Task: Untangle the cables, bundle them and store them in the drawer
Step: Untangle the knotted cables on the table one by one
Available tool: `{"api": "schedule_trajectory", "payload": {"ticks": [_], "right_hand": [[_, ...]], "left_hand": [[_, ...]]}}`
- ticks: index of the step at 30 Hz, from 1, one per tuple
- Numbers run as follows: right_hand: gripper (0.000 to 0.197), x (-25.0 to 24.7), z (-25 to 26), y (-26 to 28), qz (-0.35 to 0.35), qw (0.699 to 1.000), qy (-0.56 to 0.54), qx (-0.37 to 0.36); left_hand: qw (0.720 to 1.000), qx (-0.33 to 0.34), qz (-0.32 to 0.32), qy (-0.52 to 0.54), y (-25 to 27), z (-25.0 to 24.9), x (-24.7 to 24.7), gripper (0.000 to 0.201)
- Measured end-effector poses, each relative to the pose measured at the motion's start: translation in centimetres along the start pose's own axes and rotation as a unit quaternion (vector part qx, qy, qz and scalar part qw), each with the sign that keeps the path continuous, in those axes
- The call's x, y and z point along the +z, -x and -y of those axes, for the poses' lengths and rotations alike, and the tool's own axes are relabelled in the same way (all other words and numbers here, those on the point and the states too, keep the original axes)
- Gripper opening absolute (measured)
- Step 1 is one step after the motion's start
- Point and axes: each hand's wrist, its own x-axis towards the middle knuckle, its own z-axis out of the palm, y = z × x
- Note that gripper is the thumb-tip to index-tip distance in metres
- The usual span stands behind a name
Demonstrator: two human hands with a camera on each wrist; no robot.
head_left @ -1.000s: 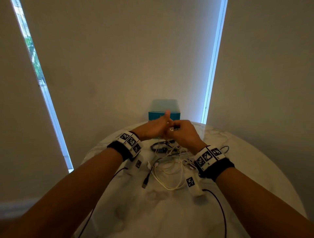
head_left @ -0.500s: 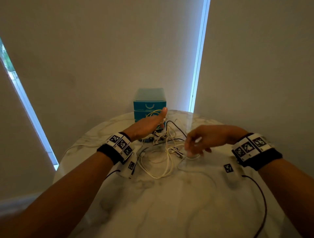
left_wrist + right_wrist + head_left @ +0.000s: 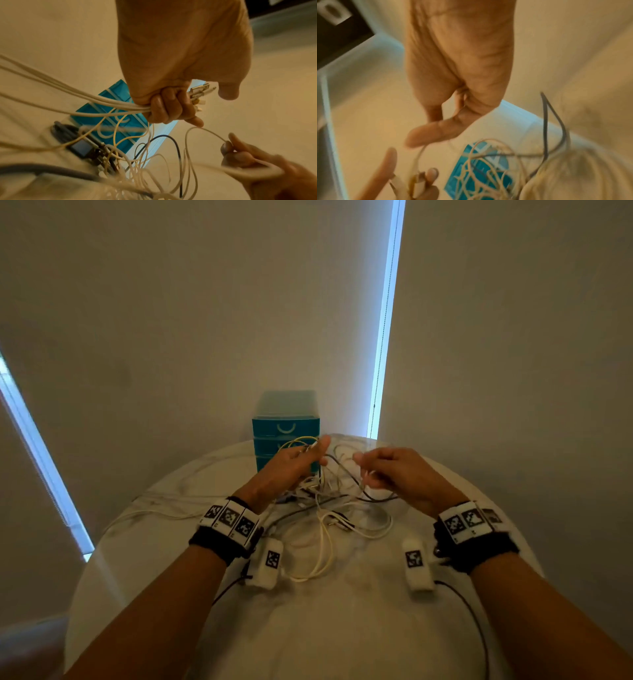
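A tangle of white and dark cables [image 3: 329, 508] lies on the round marble table [image 3: 342, 628], in front of the blue drawer unit [image 3: 286, 426]. My left hand [image 3: 313, 455] is raised over the tangle. In the left wrist view its fist [image 3: 171, 108] grips several white cables, and their connector ends [image 3: 200, 93] stick out by the thumb. My right hand [image 3: 368, 470] hovers just to the right and pinches one thin white cable [image 3: 202, 129] that loops between the two hands. The right wrist view is blurred and shows the right hand [image 3: 440, 121] above the drawers [image 3: 479, 169].
The drawers look closed and stand at the table's far edge against the wall. A small black device with a screen [image 3: 80, 147] sits among the cables. A dark cable [image 3: 546, 121] arches up from the pile. Wrist-camera leads trail off the table's near edge.
Both hands were together a second ago. The right hand then swung out to the right and down to the table, and has now risen back close to the left hand, which keeps its grip.
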Motion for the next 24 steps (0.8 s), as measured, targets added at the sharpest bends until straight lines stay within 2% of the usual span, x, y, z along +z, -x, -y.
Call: {"api": "schedule_trajectory", "payload": {"ticks": [1, 3, 5, 7, 10, 12, 16, 19, 21, 24], "right_hand": [[0.024, 0.6, -0.4, -0.5, -0.044, 0.995, -0.092, -0.006], [0.023, 2.1, -1.8, -1.3, -0.100, 0.965, -0.242, 0.006], [0.022, 3.4, -3.1, -1.8, -0.114, 0.932, -0.343, 0.009], [0.030, 4.3, -4.1, -2.0, -0.108, 0.913, -0.392, 0.002], [0.041, 4.4, -4.8, -2.3, -0.117, 0.903, -0.413, -0.006], [0.035, 4.1, -5.1, -2.4, -0.126, 0.896, -0.427, -0.001], [0.023, 4.8, -5.5, -2.4, -0.163, 0.907, -0.387, -0.002], [0.029, 5.6, -5.1, -2.2, -0.211, 0.929, -0.302, -0.022], [0.024, 6.3, -4.1, -1.3, -0.162, 0.964, -0.208, -0.024], [0.022, 8.6, -3.3, 0.3, -0.016, 0.997, -0.081, 0.003]], "left_hand": [[0.999, -0.015, 0.005, 0.039, -0.1, 0.2, 0.0, 0.074], [0.996, -0.026, 0.024, 0.082, 0.0, 1.0, 0.0, 0.081], [0.998, -0.019, 0.030, 0.047, 0.4, 2.0, 0.3, 0.065], [0.999, 0.006, 0.032, -0.016, 0.9, 2.4, 0.7, 0.045], [0.997, 0.014, 0.039, -0.067, 0.8, 2.7, 0.9, 0.036], [0.995, 0.020, 0.048, -0.083, 0.9, 2.4, 0.8, 0.037], [0.999, 0.032, -0.012, -0.039, 1.5, 2.5, 1.0, 0.045], [0.991, -0.006, -0.065, 0.121, 1.3, 3.0, 0.8, 0.048], [0.968, -0.010, -0.064, 0.244, 1.3, 3.0, 0.2, 0.038], [0.940, -0.009, -0.035, 0.340, 1.5, 2.5, -0.5, 0.034]]}}
